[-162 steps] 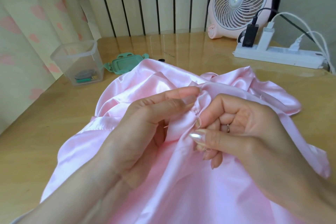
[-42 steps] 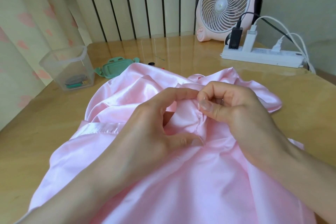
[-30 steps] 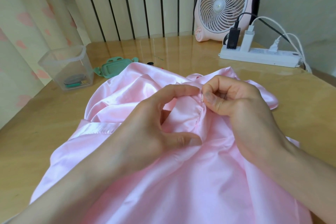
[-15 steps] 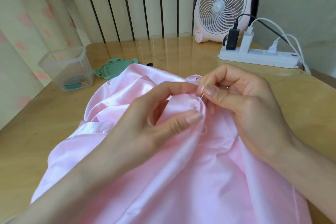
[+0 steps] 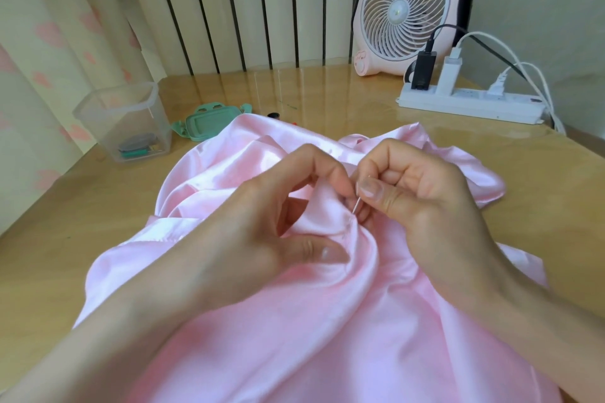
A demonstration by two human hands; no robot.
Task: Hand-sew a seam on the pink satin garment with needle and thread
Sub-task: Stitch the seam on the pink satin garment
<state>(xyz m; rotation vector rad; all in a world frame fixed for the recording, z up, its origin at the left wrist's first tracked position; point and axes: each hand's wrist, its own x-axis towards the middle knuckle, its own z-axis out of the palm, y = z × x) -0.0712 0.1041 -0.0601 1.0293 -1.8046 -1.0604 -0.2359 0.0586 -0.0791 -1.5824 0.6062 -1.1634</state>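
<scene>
The pink satin garment [image 5: 294, 321] lies bunched across the wooden table. My left hand [image 5: 262, 226] pinches a raised fold of it between thumb and forefinger. Close beside it, my right hand [image 5: 422, 203] grips a thin silver needle [image 5: 357, 203] between thumb and forefinger. The needle's tip points down into the fold at the seam edge. I cannot make out the thread.
A clear plastic box [image 5: 126, 121] with small sewing items stands at the left, its green lid [image 5: 209, 121] beside it. A black spool [image 5: 272, 114] lies behind the garment. A pink fan [image 5: 406, 10] and a white power strip [image 5: 468, 105] with cables sit at the back right.
My right hand has shifted down a little and turned the needle toward the fold. My left thumb has slid lower on the cloth, and the fold stands higher than a second ago.
</scene>
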